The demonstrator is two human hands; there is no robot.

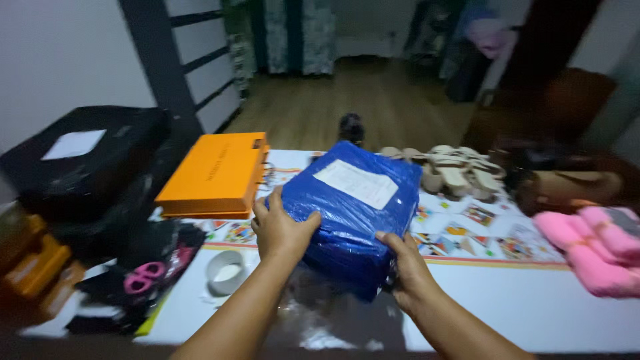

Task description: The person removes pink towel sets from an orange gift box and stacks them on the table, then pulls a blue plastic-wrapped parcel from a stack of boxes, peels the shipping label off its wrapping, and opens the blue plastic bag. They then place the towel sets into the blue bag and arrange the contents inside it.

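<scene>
While both forearms reach forward from the bottom of the view, the left hand lies flat on the near left corner of the blue plastic-wrapped parcel, its fingers spread over the top and its thumb hooked round the edge. The right hand clasps the parcel's near right corner from below and the side, fingers curled against the wrapping. Both hands grip the parcel; neither is slack or balled into a fist. The parcel sits on the table, roughly at its middle, tilted so its far end lies higher, with a white paper label stuck on its upper face.

To the left, an orange flat box lies just beside the parcel, its near edge close to the left hand. A roll of tape rests near the left forearm, and pink-handled scissors lie on dark material further left. A black bag stands at the table's far left. Beyond the parcel on the right, beige sandals are gathered, and pink folded cloth lies at the right edge, well apart from the right hand. Bare white tabletop shows between the right forearm and the cloth. Whether the parcel or the orange box hold anything cannot be told.
</scene>
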